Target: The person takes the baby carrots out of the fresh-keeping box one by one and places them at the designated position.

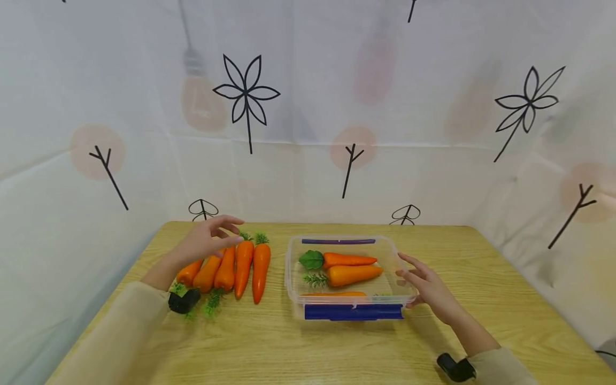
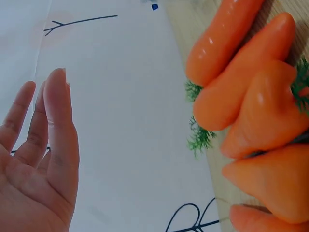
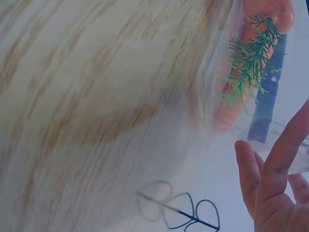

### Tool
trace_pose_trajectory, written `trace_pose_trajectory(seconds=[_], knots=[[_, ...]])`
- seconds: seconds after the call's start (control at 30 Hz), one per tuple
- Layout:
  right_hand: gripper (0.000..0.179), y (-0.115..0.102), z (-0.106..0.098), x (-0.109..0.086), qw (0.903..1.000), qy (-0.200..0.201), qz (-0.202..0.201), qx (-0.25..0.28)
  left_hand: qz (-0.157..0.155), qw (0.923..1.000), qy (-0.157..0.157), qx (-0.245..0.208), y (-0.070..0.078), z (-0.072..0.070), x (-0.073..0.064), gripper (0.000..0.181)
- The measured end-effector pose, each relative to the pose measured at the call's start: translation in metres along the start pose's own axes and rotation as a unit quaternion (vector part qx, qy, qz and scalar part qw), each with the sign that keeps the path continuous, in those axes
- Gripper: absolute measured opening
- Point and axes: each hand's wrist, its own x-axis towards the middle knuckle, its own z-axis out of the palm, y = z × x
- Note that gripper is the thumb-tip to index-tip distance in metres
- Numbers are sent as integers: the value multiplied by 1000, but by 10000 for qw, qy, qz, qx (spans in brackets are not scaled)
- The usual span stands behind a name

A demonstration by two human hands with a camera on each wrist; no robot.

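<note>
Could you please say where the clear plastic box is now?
In the head view, the clear plastic box sits right of centre on the wooden table, between the orange carrot row and the right hand.

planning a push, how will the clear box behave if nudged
The clear box would probably slide rather than tip, being low and wide. It looks stiff, given its crisp shape. The carrots inside, spaced apart, might shift.

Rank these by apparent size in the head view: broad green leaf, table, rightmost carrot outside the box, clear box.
1. Table
2. Clear box
3. Rightmost carrot outside the box
4. Broad green leaf
</note>
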Motion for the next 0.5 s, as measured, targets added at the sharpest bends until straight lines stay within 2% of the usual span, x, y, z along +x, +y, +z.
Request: trace_pose_trajectory(seconds=[0.5], knots=[[55, 0, 0, 0, 10000, 15, 20, 20, 285, 9988, -404, -30, 29, 29, 25, 46]])
